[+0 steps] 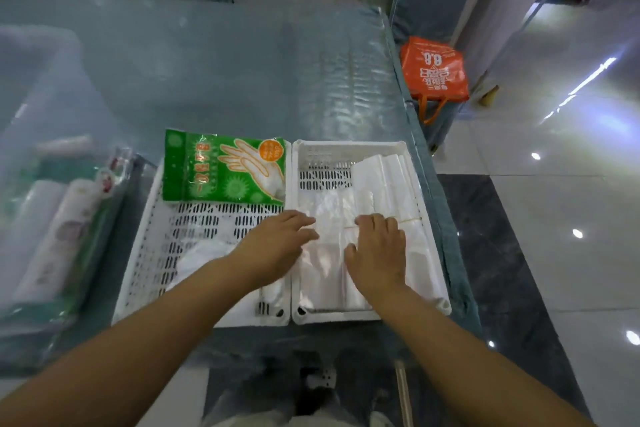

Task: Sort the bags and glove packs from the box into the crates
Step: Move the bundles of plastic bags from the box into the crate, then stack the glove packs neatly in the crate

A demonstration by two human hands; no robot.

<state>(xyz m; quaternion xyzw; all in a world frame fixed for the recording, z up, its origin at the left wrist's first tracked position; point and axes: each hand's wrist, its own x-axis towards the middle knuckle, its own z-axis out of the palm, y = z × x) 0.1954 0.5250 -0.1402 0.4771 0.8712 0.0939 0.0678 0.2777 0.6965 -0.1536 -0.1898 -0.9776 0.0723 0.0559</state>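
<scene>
Two white slotted crates stand side by side on the table. The left crate (149, 239) holds a green glove pack (221, 172) at its far end and a white bag (201, 256) under my left forearm. The right crate (346, 149) holds clear plastic bags (322, 270) and a white bag bundle (381, 177). My left hand (277, 246) reaches across the crates' shared edge, fingers spread on the clear bags. My right hand (377, 250) lies flat on the same bags, palm down. A clear plastic box (45, 135) at the left holds rolls and packs.
The table (225, 73) is covered with a teal cloth under clear plastic. An orange shopping bag (433, 69) sits on a chair past the table's right edge. Shiny floor tiles lie to the right. My feet show below the table's near edge.
</scene>
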